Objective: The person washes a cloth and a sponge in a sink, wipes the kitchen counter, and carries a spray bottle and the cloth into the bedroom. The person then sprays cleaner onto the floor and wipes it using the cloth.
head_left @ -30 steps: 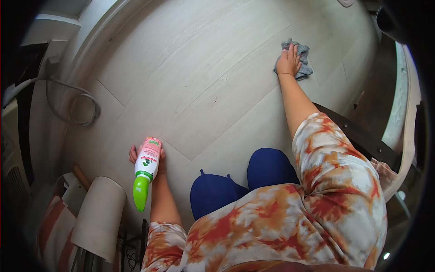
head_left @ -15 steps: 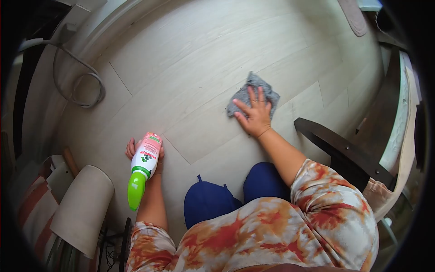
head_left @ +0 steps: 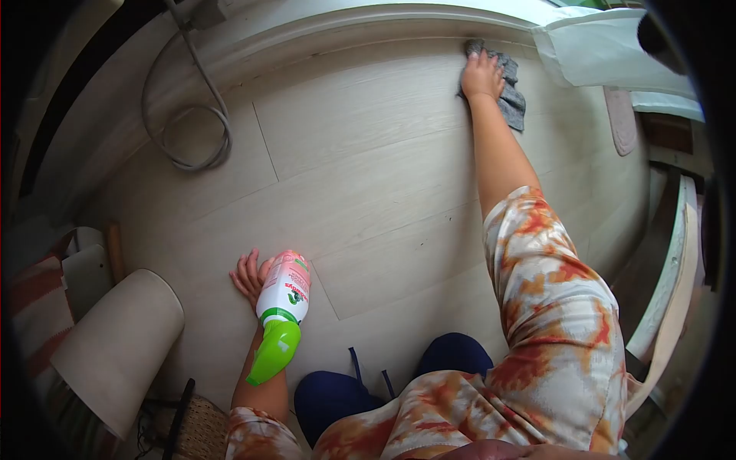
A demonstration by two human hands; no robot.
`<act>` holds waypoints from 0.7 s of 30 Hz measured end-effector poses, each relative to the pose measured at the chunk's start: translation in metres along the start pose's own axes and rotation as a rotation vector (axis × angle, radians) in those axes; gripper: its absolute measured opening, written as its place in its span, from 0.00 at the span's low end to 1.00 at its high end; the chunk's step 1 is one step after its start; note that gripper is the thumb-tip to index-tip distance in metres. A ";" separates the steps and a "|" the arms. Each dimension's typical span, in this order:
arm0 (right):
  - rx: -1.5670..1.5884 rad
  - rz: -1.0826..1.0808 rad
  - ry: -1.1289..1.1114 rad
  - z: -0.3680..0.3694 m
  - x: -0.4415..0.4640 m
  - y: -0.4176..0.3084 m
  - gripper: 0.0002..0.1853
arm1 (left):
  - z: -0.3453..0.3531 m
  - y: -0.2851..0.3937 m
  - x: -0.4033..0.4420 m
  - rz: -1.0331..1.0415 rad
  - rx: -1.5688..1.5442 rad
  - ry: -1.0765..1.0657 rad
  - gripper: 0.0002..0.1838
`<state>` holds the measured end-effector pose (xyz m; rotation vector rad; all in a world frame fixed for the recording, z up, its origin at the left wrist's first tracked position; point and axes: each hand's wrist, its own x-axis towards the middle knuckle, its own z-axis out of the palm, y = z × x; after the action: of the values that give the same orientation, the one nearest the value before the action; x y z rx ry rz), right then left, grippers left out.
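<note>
My right hand (head_left: pixel 483 77) is stretched far forward, its fingers pressing a grey cloth (head_left: pixel 512 103) onto the floor beside the base of the wall. The cloth is bunched under the palm and spreads out to the right. At the lower left, my left hand (head_left: pixel 251 277) is low at the floor, with a white and pink cleaner bottle (head_left: pixel 285 295) at its thumb side. The bottle's bright green cap (head_left: pixel 276 351) points back toward me over my forearm. Several fingers are spread to the left; the bottle hides my thumb and part of the palm.
A looped grey hose (head_left: pixel 222 134) lies at the far left by the wall. Near my left arm is a beige cylinder (head_left: pixel 123 345), with a wicker basket (head_left: pixel 199 429) below it. White sheer fabric (head_left: pixel 606 46) hangs at upper right. Furniture (head_left: pixel 667 268) stands on the right.
My right hand has pushed the cloth forward, from mid-floor to the wall's base. My left hand stays near the same floor spot, with the bottle tilted slightly differently. The view has shifted.
</note>
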<state>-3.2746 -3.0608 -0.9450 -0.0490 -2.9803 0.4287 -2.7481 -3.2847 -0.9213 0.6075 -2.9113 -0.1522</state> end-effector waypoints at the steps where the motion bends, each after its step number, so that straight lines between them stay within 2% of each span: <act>1: 0.014 -0.128 -0.031 0.009 -0.018 -0.048 0.33 | -0.001 0.001 -0.002 0.004 0.019 -0.016 0.35; 2: 0.077 -0.194 0.003 0.021 -0.052 -0.098 0.35 | -0.002 0.001 -0.003 -0.003 0.014 -0.024 0.35; 4: 0.084 -0.324 -0.076 0.027 -0.138 -0.181 0.35 | -0.001 0.003 -0.002 -0.029 -0.053 0.019 0.35; 6: 0.316 -0.652 -0.175 0.033 -0.213 -0.231 0.32 | 0.001 0.006 0.001 -0.053 -0.039 0.031 0.35; 7: 0.334 -0.790 -0.292 0.025 -0.241 -0.246 0.32 | -0.001 0.008 0.000 -0.067 -0.026 0.033 0.35; 8: 0.271 -0.925 -0.278 0.026 -0.260 -0.251 0.30 | -0.003 0.008 -0.004 -0.084 -0.012 0.036 0.35; 9: 0.291 -0.951 -0.273 0.022 -0.262 -0.249 0.30 | -0.002 0.007 -0.004 -0.068 -0.005 0.074 0.36; 11: 0.259 -1.097 -0.431 0.007 -0.242 -0.217 0.28 | 0.003 0.002 -0.003 -0.030 0.005 0.152 0.39; 13: 0.130 -0.863 -0.471 -0.015 -0.221 -0.163 0.24 | 0.012 -0.012 -0.009 0.028 -0.058 0.199 0.35; 15: -0.011 -0.688 -0.261 -0.014 -0.191 -0.082 0.24 | 0.003 -0.029 -0.021 0.095 -0.039 0.126 0.34; 17: 0.001 -0.539 -0.083 -0.009 -0.153 0.022 0.25 | -0.017 -0.049 -0.055 0.052 -0.016 0.086 0.33; 19: -0.167 -0.194 -0.027 -0.016 -0.125 0.107 0.26 | -0.041 -0.069 -0.089 0.000 0.002 0.058 0.31; 21: -0.237 0.182 0.019 -0.014 -0.105 0.153 0.30 | -0.060 -0.081 -0.111 -0.059 -0.179 0.057 0.28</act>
<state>-3.1664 -2.9156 -0.9884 -0.3476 -3.0028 0.0903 -2.6055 -3.3181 -0.8889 0.6563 -2.7867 -0.3915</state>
